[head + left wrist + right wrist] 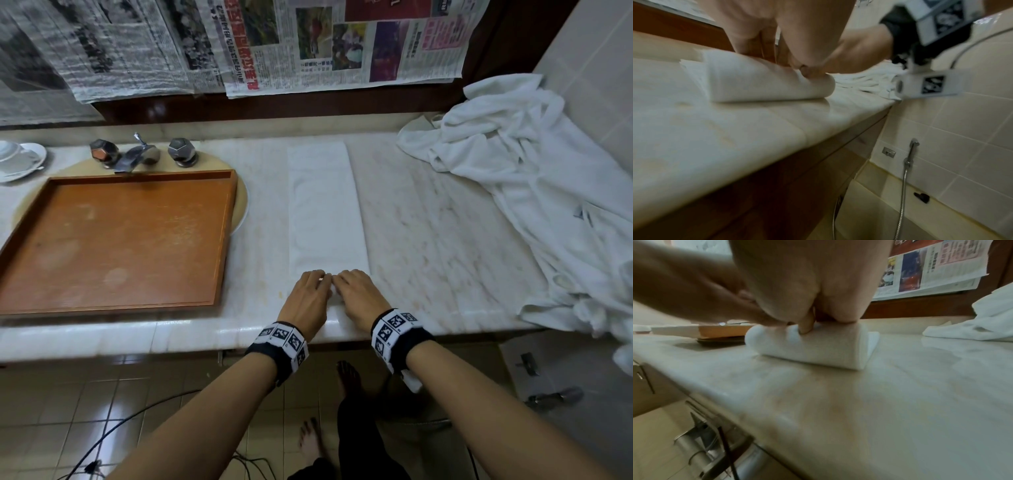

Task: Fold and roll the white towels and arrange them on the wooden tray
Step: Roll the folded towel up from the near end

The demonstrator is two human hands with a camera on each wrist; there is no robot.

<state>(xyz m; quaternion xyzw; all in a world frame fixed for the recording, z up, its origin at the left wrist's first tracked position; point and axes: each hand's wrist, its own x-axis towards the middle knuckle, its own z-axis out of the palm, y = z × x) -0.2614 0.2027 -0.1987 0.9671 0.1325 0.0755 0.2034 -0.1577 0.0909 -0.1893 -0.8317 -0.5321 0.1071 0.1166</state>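
- Two hands, side by side at the near edge of the counter: left hand and right hand, both with fingers curled over the rolled near end of the towel, thumbs tucked against the roll in the wrist views.
- White towel: folded into a long narrow strip of soft terry, lying flat and running from the far side toward the hands; its near end is a short, thick cylinder under the fingers.
- Wooden tray: rectangular, orange-brown, raised rim, worn patches on its floor; left of the towel and apart from it, set over the basin.
- Counter: pale, glossy veined stone with a rounded near edge.
- Heap of white cloth: crumpled, at the far right; possibly a robe, as the folds hide its shape.
- Tap: metal, with two faceted knobs, just beyond the tray.
- Newspaper sheets: hung along the far wall.
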